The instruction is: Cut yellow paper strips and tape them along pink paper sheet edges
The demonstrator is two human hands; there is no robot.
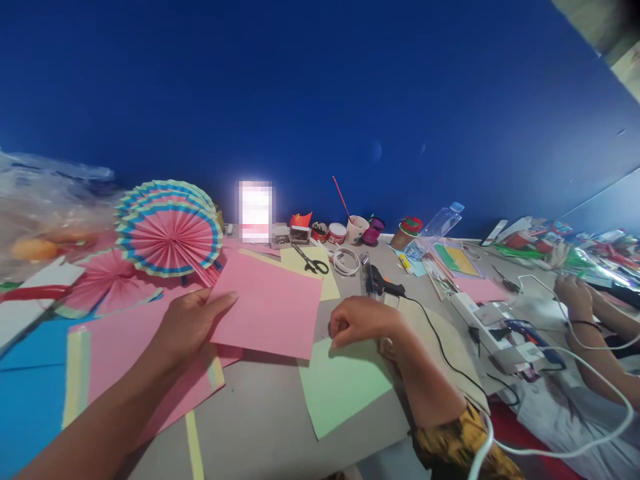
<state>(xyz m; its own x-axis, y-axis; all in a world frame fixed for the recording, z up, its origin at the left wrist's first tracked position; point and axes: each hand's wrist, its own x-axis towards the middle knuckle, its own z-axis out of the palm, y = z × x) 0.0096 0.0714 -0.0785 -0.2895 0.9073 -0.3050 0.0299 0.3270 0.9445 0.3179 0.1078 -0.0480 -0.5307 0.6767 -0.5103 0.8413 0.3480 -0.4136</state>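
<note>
My left hand (193, 319) is closed on the left edge of a pink paper sheet (273, 303), thumb on top. The sheet is held above the table at a slant. My right hand (360, 320) hovers to the right of the sheet, fingers loosely curled in, and I see nothing between them. Beneath that hand lies a light green paper sheet (340, 393). Under my left forearm is a larger pink sheet (127, 347) with yellow and green strips along its edge. Behind my left hand stands a pleated paper fan (170, 237) in pink, blue and yellow.
Black scissors (313, 261) lie on yellow paper behind the pink sheet. A glue gun (387, 285), a roll of white tape (346, 261) and a cup (357, 229) stand farther back. A power strip (487, 327) with cables is at right, beside another person's hands (575, 297).
</note>
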